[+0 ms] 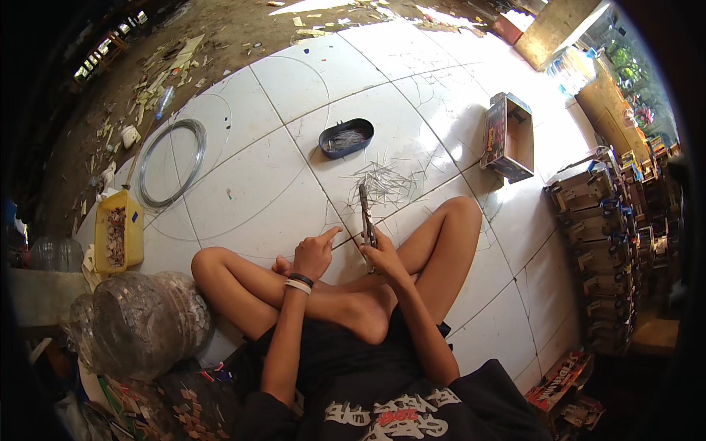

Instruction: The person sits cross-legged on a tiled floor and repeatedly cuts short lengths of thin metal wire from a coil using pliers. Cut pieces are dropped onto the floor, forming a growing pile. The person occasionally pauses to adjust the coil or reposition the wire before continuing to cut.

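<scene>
My right hand (381, 253) is wrapped round the handles of dark pliers (366, 213), whose jaws point away from me. My left hand (315, 256) is closed in a pinch, its fingertips reaching toward the pliers. A thin wire (250, 253) arcs over the tiles to this hand; its end at the fingers is too fine to make out. Just beyond the pliers lies a loose pile of short straight wire pieces (386, 180). Behind the pile, a dark blue oval container (346, 153) holds more thin pieces. To the far left rests a coil of silvery wire (153, 198).
White floor tiles (243, 158) surround my crossed legs. A yellow tub (132, 257) of small brown pieces and a large clear plastic jug (151, 323) stand at left. On the right are an open box-shaped piece (510, 140) and stacked wooden toy vehicles (596, 257).
</scene>
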`<state>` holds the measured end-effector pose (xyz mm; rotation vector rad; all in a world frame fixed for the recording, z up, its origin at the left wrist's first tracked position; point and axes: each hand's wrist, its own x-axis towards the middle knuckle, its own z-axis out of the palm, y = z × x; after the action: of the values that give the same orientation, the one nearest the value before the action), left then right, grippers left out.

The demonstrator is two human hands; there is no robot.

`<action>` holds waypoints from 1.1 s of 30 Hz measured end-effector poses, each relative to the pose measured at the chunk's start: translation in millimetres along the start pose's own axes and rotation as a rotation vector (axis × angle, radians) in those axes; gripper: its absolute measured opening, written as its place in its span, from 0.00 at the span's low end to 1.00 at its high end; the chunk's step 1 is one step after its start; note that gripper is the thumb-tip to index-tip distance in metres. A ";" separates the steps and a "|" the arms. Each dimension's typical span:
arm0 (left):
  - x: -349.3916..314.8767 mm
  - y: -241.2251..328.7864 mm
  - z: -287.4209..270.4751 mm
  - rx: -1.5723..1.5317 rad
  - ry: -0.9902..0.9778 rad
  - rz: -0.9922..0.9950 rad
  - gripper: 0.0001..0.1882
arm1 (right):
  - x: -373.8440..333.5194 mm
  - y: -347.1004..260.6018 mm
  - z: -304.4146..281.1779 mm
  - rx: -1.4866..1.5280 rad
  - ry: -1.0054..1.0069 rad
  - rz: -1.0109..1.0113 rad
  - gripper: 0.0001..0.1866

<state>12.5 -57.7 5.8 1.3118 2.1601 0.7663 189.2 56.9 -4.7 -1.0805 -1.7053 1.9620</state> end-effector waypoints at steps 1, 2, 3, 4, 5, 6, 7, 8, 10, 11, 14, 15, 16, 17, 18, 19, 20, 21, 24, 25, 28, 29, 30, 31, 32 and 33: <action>-0.1 0.0 0.3 -0.019 0.024 0.017 0.20 | 0.4 1.4 1.3 -0.014 0.011 0.040 0.24; -0.2 0.1 0.7 -0.038 0.048 0.034 0.20 | 0.4 3.1 2.7 -0.016 0.009 -0.010 0.26; -0.1 0.1 0.9 -0.040 0.056 0.034 0.20 | 0.6 5.0 3.7 -0.036 0.021 -0.027 0.28; 0.1 0.2 1.2 -0.042 0.064 0.034 0.20 | 0.6 7.1 3.7 -0.074 0.033 -0.015 0.30; 0.4 0.4 1.3 -0.044 0.073 0.035 0.20 | 0.8 9.3 3.3 -0.052 0.017 -0.017 0.32; 0.9 0.5 1.3 -0.046 0.078 0.032 0.20 | 1.0 11.7 2.4 -0.046 0.000 0.011 0.34; 1.5 0.6 1.3 -0.048 0.083 0.030 0.20 | 1.2 14.4 1.8 -0.041 -0.016 0.039 0.36; 1.8 0.5 1.4 -0.050 0.087 0.028 0.20 | 1.8 17.3 2.3 -0.061 -0.007 0.028 0.37; 2.7 -0.7 1.6 -0.012 0.034 -0.023 0.19 | 3.2 22.8 4.9 -0.103 0.012 0.008 0.39; 3.2 -1.9 1.7 -0.001 0.015 -0.047 0.19 | 3.6 25.0 6.8 -0.101 0.040 -0.028 0.33; 3.7 -5.4 5.5 0.016 0.136 0.032 0.20 | 3.0 26.8 12.1 -0.100 0.101 -0.106 0.20; 4.2 -7.0 6.4 0.027 0.162 0.035 0.20 | 2.2 25.7 12.8 -0.104 0.107 -0.115 0.19; 4.8 -8.7 6.9 0.038 0.187 0.039 0.21 | 1.2 23.8 12.7 -0.124 0.118 -0.091 0.18; 5.1 -10.0 7.4 0.033 0.198 0.030 0.21 | 0.3 21.5 12.0 -0.099 0.086 -0.096 0.18; 5.0 -10.9 7.6 0.052 0.196 0.027 0.22 | -0.7 18.9 10.7 -0.091 0.060 -0.068 0.17; 5.1 -11.7 7.3 0.054 0.179 0.013 0.22 | -1.3 16.5 9.5 -0.067 0.028 -0.063 0.17; 5.1 -11.9 7.3 0.056 0.161 -0.001 0.23 | -1.3 14.9 10.9 -0.102 0.050 -0.076 0.16; 5.3 -11.8 7.3 0.045 0.171 0.009 0.22 | -1.2 13.8 12.1 -0.122 0.067 -0.112 0.16; 5.2 -11.3 6.7 0.022 0.190 0.028 0.22 | -0.6 12.8 14.8 -0.134 0.108 -0.134 0.13; 5.5 -11.1 6.6 0.023 0.188 0.028 0.21 | -0.3 12.9 15.7 -0.130 0.121 -0.126 0.12; 6.2 -10.5 7.0 0.005 0.192 0.037 0.21 | 0.2 11.6 14.3 -0.100 0.103 0.060 0.11; 6.6 -10.4 7.1 -0.003 0.195 0.042 0.21 | 0.7 10.5 13.7 -0.098 0.083 0.070 0.12; 6.7 -10.4 7.1 -0.001 0.193 0.040 0.21 | 2.0 8.9 13.6 -0.102 0.077 0.096 0.12; 6.6 -10.3 7.0 0.000 0.192 0.039 0.21 | 3.4 7.5 14.0 -0.133 0.078 0.174 0.13; 6.5 -10.3 6.9 0.002 0.190 0.037 0.21 | 3.9 6.2 13.0 -0.093 0.065 0.193 0.14; 6.4 -10.4 6.6 0.004 0.193 0.037 0.21 | 4.8 5.2 11.8 -0.079 0.059 0.264 0.15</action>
<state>7.8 -54.5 -6.8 1.3315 2.2929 0.9382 178.9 50.6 -11.2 -1.4422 -1.6949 2.0044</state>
